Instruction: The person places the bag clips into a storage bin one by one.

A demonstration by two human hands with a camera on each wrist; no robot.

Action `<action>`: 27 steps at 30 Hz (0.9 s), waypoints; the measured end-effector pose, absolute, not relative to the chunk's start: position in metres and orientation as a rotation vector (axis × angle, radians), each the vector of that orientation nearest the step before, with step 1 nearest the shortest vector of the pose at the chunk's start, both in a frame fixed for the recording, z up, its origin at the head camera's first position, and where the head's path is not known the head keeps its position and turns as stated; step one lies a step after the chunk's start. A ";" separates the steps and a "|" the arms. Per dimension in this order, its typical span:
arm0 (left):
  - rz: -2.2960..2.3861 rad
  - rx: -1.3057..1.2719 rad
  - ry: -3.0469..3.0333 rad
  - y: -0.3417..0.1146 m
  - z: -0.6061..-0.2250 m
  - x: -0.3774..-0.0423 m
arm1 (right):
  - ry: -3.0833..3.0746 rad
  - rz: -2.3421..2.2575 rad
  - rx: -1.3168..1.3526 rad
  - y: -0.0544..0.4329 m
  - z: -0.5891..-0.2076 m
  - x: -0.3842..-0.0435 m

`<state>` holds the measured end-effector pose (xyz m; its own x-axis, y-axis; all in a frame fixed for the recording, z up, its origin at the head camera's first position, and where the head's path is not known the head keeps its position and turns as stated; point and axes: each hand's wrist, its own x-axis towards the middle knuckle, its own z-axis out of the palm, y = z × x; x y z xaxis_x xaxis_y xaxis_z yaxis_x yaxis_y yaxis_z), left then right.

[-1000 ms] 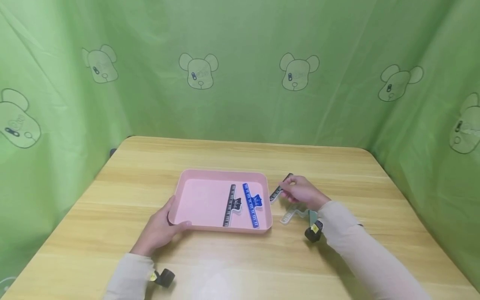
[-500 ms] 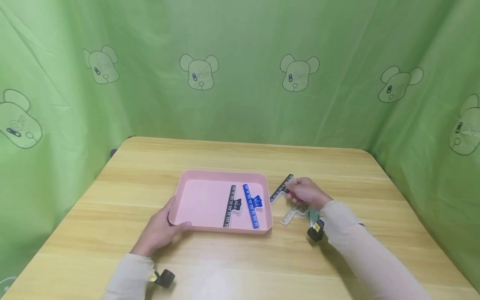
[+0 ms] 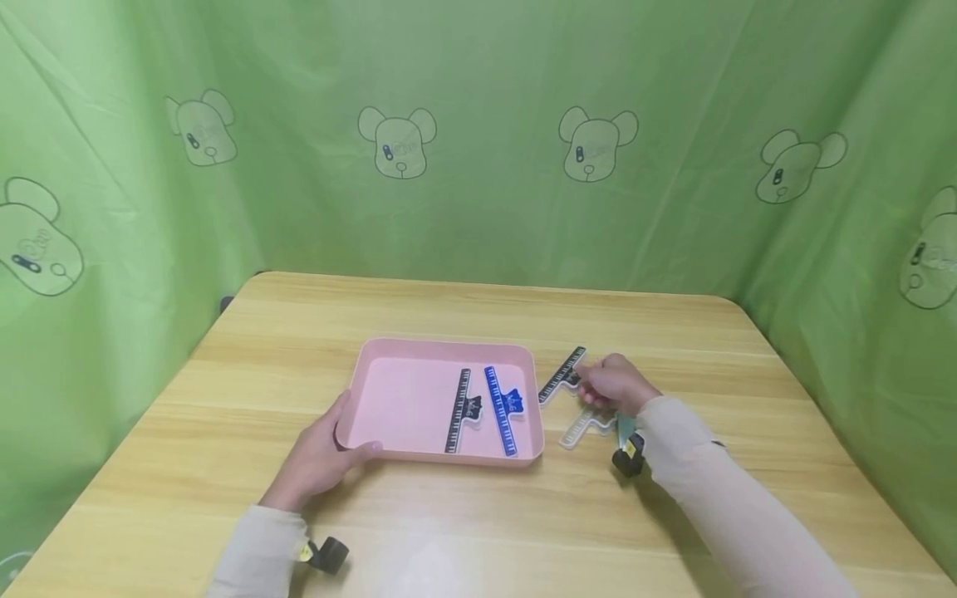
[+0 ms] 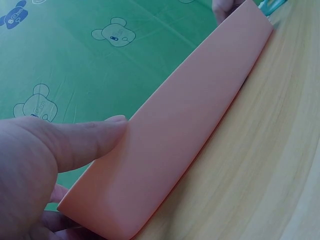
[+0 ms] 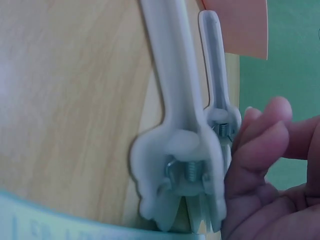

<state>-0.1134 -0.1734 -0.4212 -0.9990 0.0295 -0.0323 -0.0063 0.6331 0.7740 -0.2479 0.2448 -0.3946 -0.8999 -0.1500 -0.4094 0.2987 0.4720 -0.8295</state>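
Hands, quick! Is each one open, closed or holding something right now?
Left hand: closed, holding the pink tray by its edge.
Right hand: curled at the black clip beside the tray; can't tell if it's pinching.

R hand (image 5: pixel 275 200) nr wht spring clip (image 5: pixel 182 115), 2nd clip (image 5: pixel 217 70) behind, pink tray (image 5: pixel 245 27) edge up top

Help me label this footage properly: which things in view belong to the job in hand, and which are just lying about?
Likely part of the job:
Pink tray, gripped by the left hand
Black clip and blue clip, inside the tray
Second black clip, at the right hand
Pale clip
Green piece, partly hidden

Apparently just surroundings:
Wooden table
Green curtain
Wrist camera on each arm
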 end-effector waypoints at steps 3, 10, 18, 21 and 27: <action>1.326 0.023 2.804 -0.174 -0.421 -0.113 | 2.273 -1.410 0.153 0.244 -0.394 -0.249; 1.340 0.032 2.809 -0.175 -0.421 -0.114 | 2.242 -1.402 0.201 0.240 -0.390 -0.253; 1.350 0.033 2.805 -0.175 -0.421 -0.114 | 2.147 -1.465 0.241 0.237 -0.393 -0.259; 1.351 0.028 2.799 -0.174 -0.422 -0.115 | 2.122 -1.485 0.256 0.237 -0.396 -0.261; 1.341 0.019 2.795 -0.174 -0.425 -0.116 | 2.144 -1.475 0.259 0.236 -0.401 -0.263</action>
